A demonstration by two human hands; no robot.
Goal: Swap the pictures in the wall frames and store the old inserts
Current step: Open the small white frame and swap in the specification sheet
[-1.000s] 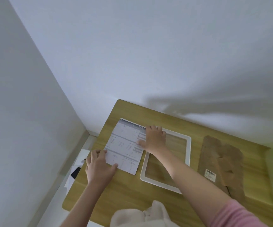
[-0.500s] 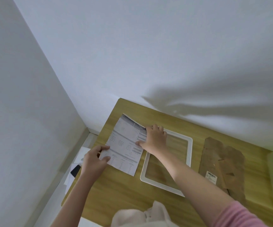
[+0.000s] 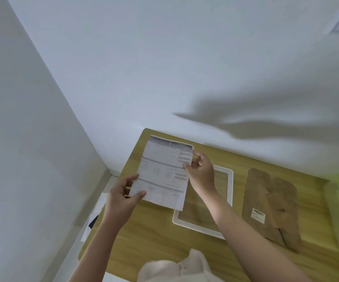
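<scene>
Printed sheet [image 3: 164, 174] pinched by left hand [image 3: 123, 197], right hand [image 3: 201, 174] fingers above white frame [image 3: 230, 192].

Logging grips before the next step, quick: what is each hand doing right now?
Left hand: pinches the printed sheet at its lower left edge.
Right hand: pinches the same sheet at its right edge.

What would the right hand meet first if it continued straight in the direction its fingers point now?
The right hand points up-left and already pinches the printed sheet. Beyond that edge, probably the table top's far corner, then the wall; depth is unclear.
</scene>
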